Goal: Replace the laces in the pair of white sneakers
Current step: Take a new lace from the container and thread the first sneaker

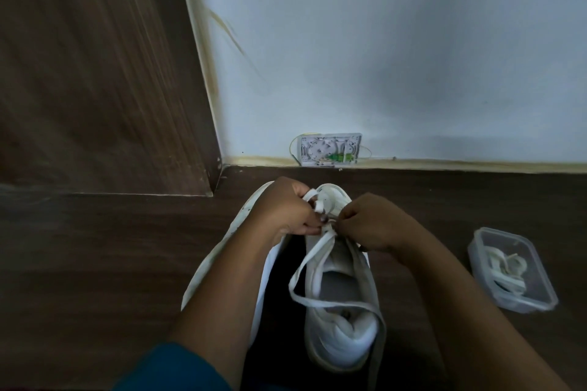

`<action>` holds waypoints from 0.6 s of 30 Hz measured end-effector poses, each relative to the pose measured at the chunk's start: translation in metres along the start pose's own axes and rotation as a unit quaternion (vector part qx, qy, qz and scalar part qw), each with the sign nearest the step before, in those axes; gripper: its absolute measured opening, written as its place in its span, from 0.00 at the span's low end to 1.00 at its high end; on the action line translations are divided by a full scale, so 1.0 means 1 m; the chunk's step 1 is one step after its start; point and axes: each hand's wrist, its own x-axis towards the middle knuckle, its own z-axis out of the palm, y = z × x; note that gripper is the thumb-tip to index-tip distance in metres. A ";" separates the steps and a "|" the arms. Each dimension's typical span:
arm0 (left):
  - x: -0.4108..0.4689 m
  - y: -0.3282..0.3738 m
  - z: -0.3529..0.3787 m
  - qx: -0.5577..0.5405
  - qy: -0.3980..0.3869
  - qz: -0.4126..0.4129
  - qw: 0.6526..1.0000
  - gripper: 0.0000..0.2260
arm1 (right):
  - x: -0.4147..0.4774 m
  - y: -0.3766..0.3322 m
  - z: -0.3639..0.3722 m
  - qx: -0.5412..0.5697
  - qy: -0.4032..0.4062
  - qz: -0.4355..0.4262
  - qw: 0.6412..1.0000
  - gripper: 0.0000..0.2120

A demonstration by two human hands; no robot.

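Two white sneakers stand side by side on the dark wooden floor, toes toward the wall. The right sneaker [341, 320] is in full view; the left sneaker [222, 267] lies mostly under my left forearm. My left hand [286, 209] pinches a white lace [306, 270] near the lower eyelets, with a lace end sticking up past its fingers. My right hand [368, 222] pinches the lace at the same spot from the other side. Loose lace loops back across the right sneaker's opening and down past its heel.
A clear plastic container [540, 292] holding coiled white laces sits on the floor to the right. A small open white wall box [330, 149] with wiring is at the base of the white wall. A wooden panel [95, 73] rises at the left.
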 end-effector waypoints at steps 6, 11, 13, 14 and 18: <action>0.002 -0.005 0.003 0.046 0.039 -0.001 0.998 0.14 | -0.001 -0.001 0.001 0.044 -0.005 -0.009 0.999 0.10; 0.002 -0.005 0.001 0.035 0.057 0.009 0.998 0.15 | 0.001 0.001 0.003 0.088 0.007 0.002 0.996 0.11; 0.002 -0.005 0.001 0.042 0.052 0.006 0.998 0.15 | 0.000 0.003 0.003 0.088 0.002 -0.004 0.996 0.08; 0.002 -0.005 0.001 0.053 0.052 0.006 0.997 0.14 | -0.001 0.003 0.003 0.073 0.003 -0.015 0.997 0.07; 0.002 -0.005 0.001 0.100 0.058 0.020 0.993 0.10 | -0.006 -0.002 0.001 -0.058 0.002 -0.069 0.996 0.06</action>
